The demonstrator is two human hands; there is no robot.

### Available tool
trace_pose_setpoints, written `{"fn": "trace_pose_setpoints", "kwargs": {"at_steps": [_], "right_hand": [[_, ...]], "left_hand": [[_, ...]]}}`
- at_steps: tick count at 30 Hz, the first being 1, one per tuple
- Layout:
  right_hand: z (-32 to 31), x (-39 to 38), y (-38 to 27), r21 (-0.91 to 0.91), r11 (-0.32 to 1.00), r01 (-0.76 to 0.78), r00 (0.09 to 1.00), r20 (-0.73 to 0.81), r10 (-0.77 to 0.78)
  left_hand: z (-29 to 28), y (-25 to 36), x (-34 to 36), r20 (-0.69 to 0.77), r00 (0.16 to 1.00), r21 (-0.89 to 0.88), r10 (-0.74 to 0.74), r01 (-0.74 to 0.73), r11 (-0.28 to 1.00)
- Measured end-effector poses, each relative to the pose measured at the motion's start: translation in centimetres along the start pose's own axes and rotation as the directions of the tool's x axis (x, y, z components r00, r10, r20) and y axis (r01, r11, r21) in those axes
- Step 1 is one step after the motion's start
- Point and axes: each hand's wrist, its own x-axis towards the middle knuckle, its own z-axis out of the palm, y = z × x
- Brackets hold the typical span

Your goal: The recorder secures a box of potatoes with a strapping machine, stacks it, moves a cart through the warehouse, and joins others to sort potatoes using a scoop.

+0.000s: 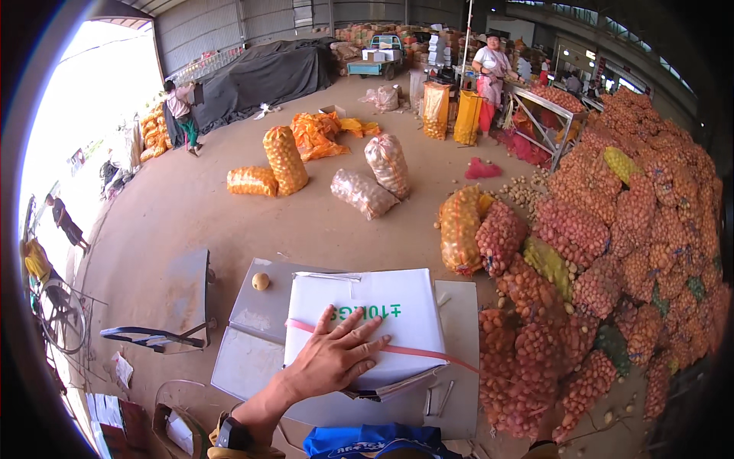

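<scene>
My left hand (340,352) rests palm down with fingers spread on top of a white cardboard box (355,294) with green printing, across a thin pink strap (432,356). The box sits on a grey metal tabletop (248,344). A single potato (260,281) lies on the tabletop, left of the box. My right hand (547,432) is low at the right edge of the view, dim against the mesh sacks; its fingers are too unclear to make out. The strap runs rightward toward that side.
A big pile of mesh produce sacks (612,229) rises on the right. Filled sacks (283,161) stand ahead. A flat trolley (183,298) is left. A person (489,76) stands at a metal frame (558,107); others (183,115) are at left. A small truck (375,57) is at back.
</scene>
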Motion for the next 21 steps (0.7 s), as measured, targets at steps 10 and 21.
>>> {"fn": "trace_pose_setpoints", "kwargs": {"at_steps": [10, 21], "right_hand": [[-0.9, -0.6, -3.1, -0.152, 0.983, 0.107, 0.992, -0.048, -0.116], [-3.0, 4.1, -4.3, -0.017, 1.0, 0.003, 0.999, -0.038, -0.004]], "left_hand": [[2.0, 0.7, 3.3, -0.3, 0.954, 0.065, 0.014, 0.005, 0.998], [4.2, 2.7, 3.3, -0.347, 0.937, 0.181, -0.036, 0.105, 0.978]]}}
